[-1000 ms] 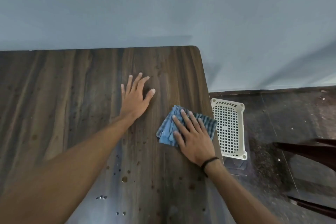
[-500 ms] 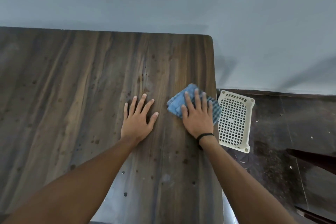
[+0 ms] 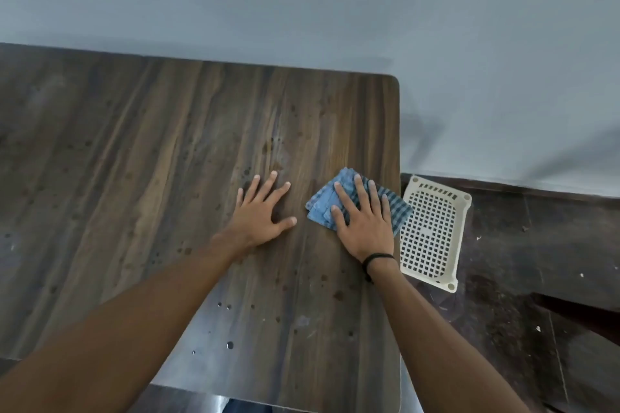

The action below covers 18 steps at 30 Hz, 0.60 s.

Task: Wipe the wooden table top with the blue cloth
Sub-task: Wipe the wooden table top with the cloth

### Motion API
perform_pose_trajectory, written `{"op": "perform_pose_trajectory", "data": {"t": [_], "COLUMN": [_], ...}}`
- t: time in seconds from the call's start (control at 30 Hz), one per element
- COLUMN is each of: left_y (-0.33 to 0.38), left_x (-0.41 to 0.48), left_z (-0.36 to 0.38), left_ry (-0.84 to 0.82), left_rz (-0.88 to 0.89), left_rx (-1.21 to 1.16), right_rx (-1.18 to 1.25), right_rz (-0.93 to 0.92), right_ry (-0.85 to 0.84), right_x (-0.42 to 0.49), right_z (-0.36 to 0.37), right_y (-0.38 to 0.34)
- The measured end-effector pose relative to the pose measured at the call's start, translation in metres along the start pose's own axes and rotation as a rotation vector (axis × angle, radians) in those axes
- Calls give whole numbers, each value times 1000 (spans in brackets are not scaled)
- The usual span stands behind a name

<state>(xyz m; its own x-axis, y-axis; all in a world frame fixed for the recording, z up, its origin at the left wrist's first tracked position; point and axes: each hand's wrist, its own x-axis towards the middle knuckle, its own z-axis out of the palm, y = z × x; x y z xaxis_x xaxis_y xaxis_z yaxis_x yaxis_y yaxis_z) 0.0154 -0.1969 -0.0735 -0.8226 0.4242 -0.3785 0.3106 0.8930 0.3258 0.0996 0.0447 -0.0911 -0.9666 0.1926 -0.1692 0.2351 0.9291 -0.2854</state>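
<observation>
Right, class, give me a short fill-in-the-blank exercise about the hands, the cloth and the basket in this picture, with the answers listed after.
1. The right hand presses flat on the ____ cloth.
2. The left hand lies flat on the bare ____ table top.
3. The white basket stands on the floor off the table's ____ edge.
4. A black band circles the ____ wrist.

Missing words: blue; wooden; right; right

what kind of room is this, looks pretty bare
Probably a plain room in a home or a workroom, though it is hard to tell. A wooden table stands against a bare grey wall, and a white plastic basket lies on a dark, scuffed floor beside it.
</observation>
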Motion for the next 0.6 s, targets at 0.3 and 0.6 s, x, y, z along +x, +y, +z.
{"op": "perform_pose_trajectory", "data": {"t": [0.3,0.6], "left_y": [6,21], "left_x": [-26,-29], "left_z": [-16,-25], "left_ry": [-383,-360], "left_rz": [-94,-121], "left_rx": [143,120], "right_rx": [-9,-15], "right_rz": [-79,-18], "right_ry": [-95,6], "right_x": [-26,-42], "right_z": [-1,11], "right_y": [-10,-14]}}
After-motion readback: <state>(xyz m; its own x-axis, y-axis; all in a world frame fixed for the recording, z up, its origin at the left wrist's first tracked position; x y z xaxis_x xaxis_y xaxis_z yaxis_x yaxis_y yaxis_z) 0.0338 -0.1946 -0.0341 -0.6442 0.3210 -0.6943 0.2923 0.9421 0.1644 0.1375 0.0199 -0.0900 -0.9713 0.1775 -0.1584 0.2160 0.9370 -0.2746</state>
